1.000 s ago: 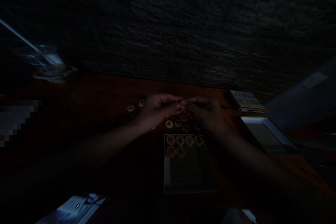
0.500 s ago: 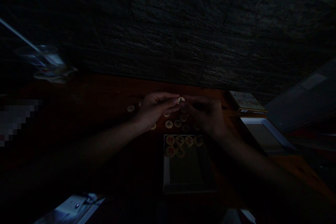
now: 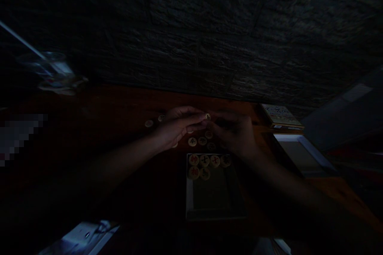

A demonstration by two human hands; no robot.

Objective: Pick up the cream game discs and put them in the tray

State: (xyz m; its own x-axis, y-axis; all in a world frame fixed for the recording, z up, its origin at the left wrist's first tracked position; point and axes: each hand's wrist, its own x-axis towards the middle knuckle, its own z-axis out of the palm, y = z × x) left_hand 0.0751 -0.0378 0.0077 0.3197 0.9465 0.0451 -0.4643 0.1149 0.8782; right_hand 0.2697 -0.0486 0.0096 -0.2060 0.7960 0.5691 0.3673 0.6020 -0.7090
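Lighting: very dim; only pale discs and the hand outlines readable.
Left hand [image 3: 176, 127]: raised just above the counter [image 3: 113, 111], fingers curled inward, thumb and forefinger pinched on a round piece at their tips.
Held xiangqi piece [image 3: 207, 116]: pale disc with a dark character, off the counter, right where the two hands meet, above the loose pieces.
Right hand [image 3: 236, 133]: blurred and dark, fingers bent toward the same disc and touching or nearly touching it; cannot tell whether gripping it too or merely close.
Box [image 3: 189, 195]: shallow, light-rimmed, on the counter just on the near side of both hands, open at the top.
Boxed pieces [image 3: 204, 161]: six discs, four in a row along the far wall and two in a second row at the left, faces up, red and dark characters.
Progress, as a judgement: filling only begun; most of the box floor bare, with room for many more discs.
Left outside: loose pieces [image 3: 197, 141] in a small cluster between hands and box, some hidden under the fingers; two stray discs [image 3: 149, 123] apart to the left.
Right of the hands: a printed flat box [image 3: 279, 114] and a white-rimmed tray [image 3: 302, 151], both untouched.
Far left: a glass [image 3: 54, 67], well apart.
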